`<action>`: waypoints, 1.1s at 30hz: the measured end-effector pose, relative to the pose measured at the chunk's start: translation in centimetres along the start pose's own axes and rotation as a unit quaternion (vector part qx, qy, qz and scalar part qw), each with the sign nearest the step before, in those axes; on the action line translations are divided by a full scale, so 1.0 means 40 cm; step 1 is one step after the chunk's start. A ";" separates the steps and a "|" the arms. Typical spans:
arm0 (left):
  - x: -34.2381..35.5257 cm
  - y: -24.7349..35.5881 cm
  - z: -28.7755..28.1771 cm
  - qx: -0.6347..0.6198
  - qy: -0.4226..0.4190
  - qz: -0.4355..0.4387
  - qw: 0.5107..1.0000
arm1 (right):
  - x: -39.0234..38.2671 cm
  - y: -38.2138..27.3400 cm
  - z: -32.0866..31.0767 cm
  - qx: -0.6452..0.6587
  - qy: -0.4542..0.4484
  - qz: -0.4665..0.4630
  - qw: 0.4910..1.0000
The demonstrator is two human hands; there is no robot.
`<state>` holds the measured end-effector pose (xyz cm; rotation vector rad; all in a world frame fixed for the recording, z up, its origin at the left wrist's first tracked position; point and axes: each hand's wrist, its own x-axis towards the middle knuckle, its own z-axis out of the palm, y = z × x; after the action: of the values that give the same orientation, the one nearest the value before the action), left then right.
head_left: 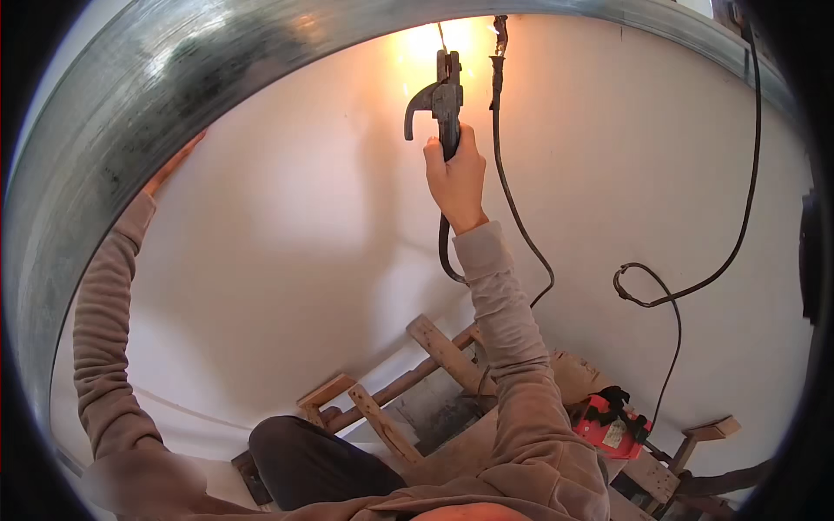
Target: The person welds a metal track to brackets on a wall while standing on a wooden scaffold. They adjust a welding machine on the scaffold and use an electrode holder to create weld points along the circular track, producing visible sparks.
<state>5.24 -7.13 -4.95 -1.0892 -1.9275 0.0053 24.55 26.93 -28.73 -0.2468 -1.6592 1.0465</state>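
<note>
My right hand (pixel 457 181) is wrapped around the handle of a black welding electrode holder (pixel 446 97). A thin rod stands up from the holder's jaws into a bright orange-yellow glow (pixel 426 39) just under the metal beam. On the left, my left hand (pixel 174 163) reaches up to the lower edge of the curved, shiny grey metal beam (pixel 208 65). Most of that hand is hidden behind the beam, so its fingers cannot be made out. Just right of the holder, a cable with a dark end piece (pixel 497 74) hangs from the beam.
A looped black cable (pixel 669 298) hangs down at the right. Below it sits a red box (pixel 611 430) with something black on top. Wooden stands (pixel 447 352) and boards lie around my bent knee (pixel 313 464). A pale wall (pixel 287 243) fills the background.
</note>
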 end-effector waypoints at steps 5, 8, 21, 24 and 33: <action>0.010 -0.044 0.002 0.004 -0.044 -0.006 0.999 | -0.003 -0.002 0.003 0.064 0.055 -0.032 0.996; 0.003 -0.043 0.027 -0.035 -0.027 -0.019 0.999 | -0.002 -0.003 -0.005 0.061 0.056 -0.036 0.996; 0.000 -0.095 0.038 0.007 -0.054 -0.033 0.998 | 0.002 0.000 0.005 0.053 0.059 -0.025 0.997; 0.005 -0.123 0.080 -0.017 -0.035 -0.045 0.998 | 0.005 0.004 0.003 0.053 0.059 -0.034 0.996; -0.004 -0.021 -0.034 0.080 -0.031 -0.003 0.996 | 0.013 0.027 0.026 0.046 0.076 -0.029 0.996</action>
<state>5.65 -8.30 -3.92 -0.9873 -1.9488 0.1898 23.10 27.36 -29.15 -0.2101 -1.4700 1.0315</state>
